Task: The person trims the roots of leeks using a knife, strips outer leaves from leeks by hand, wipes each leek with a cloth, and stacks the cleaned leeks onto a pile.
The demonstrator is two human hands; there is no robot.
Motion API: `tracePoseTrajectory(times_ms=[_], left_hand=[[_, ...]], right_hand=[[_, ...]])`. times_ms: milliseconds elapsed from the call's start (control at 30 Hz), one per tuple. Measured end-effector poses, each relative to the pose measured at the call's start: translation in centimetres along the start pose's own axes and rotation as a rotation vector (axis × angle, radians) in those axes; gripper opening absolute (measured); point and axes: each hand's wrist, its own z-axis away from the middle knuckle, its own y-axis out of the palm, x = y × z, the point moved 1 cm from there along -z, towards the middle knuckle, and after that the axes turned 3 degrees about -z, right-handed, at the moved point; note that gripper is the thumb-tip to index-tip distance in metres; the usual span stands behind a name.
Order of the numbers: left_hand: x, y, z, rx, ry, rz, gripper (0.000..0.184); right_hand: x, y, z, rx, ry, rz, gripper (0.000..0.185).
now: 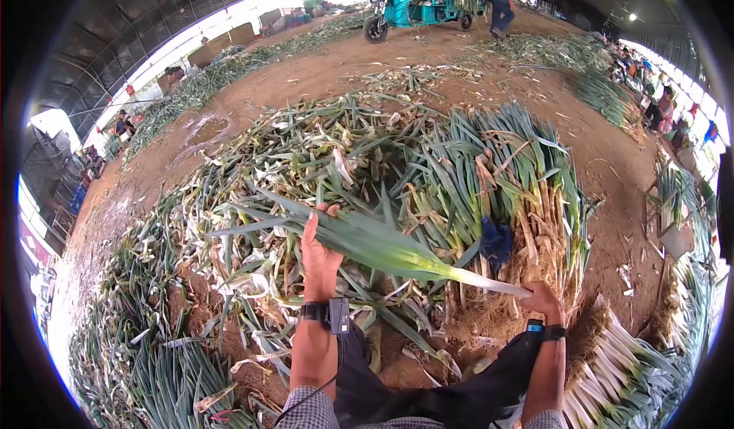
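Note:
A long leek (405, 258) with broad green leaves and a white stem lies slantwise across the middle of the view. My left hand (319, 249) holds its leafy part, thumb and fingertips around the leaves. The white root end is closed in my right hand (542, 300). Behind my right hand stands a bunch of untrimmed leeks (527, 192) with dry, brownish stems and roots. A dark blue cloth (496, 242) rests against that bunch. Beneath the leek spreads a heap of stripped leaves (260, 199).
Cleaned leeks (612, 364) with white stems lie at the lower right, more leeks (183, 379) at the lower left. A teal three-wheeled cart (420, 8) carries leaves at the back, with a person (501, 4) beside it. Other people (664, 112) sit along the right side.

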Motion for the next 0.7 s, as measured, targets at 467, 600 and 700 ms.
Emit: tracePoseTrajectory(times_ms=[467,600,700], left_hand=[[1.0,-0.5,-0.9,0.068,-0.044,0.072,0.035],[1.8,0.3,-1.1,0.143,-0.058,0.083,0.033],[2.3,0.7,-1.2,0.117,-0.050,0.054,0.035]], right_hand=[[0.4,-0.4,0.2,-0.031,0.025,0.112,0.027],[1.1,-1.4,0.6,-0.061,0.060,0.057,0.032],[0.1,-1.4,0.7,-0.059,0.032,0.061,0.032]])
